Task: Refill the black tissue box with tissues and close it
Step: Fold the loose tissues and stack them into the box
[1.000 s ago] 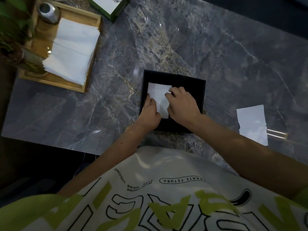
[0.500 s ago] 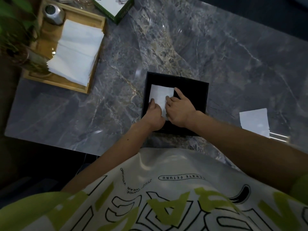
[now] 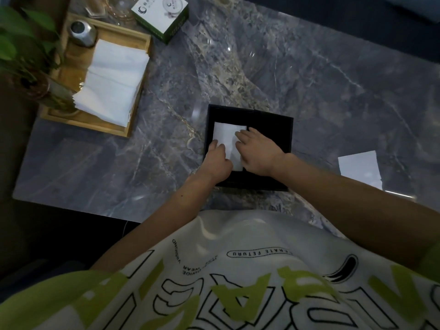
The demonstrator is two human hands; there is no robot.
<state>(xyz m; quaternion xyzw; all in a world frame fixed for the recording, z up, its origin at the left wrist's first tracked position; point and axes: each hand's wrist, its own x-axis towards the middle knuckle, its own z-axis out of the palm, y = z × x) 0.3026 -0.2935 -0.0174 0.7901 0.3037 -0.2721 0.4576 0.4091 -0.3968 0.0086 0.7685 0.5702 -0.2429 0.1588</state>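
Note:
The black tissue box (image 3: pixel 273 129) stands uncovered on the grey marble table, just in front of me. A white folded tissue (image 3: pixel 226 134) lies inside it on the left. My left hand (image 3: pixel 217 160) rests on the tissue's near left edge, fingers pointing away from me. My right hand (image 3: pixel 258 153) lies flat over the tissue's right side, fingers reaching left and pressing down. Between them the hands cover the near half of the tissue. No lid can be seen on the box.
A wooden tray (image 3: pixel 140 75) at the far left holds a stack of white tissues (image 3: pixel 114 82) and a metal canister (image 3: pixel 82 33). A potted plant (image 3: pixel 21 44) overhangs it. A green-and-white carton (image 3: pixel 162 15) stands behind. A loose white sheet (image 3: pixel 359 170) lies right.
Both hands stay on the tissue in the box. My right hand's fingers, first curled and then with one pointing out, now lie flatter across the tissue. The view has shifted slightly.

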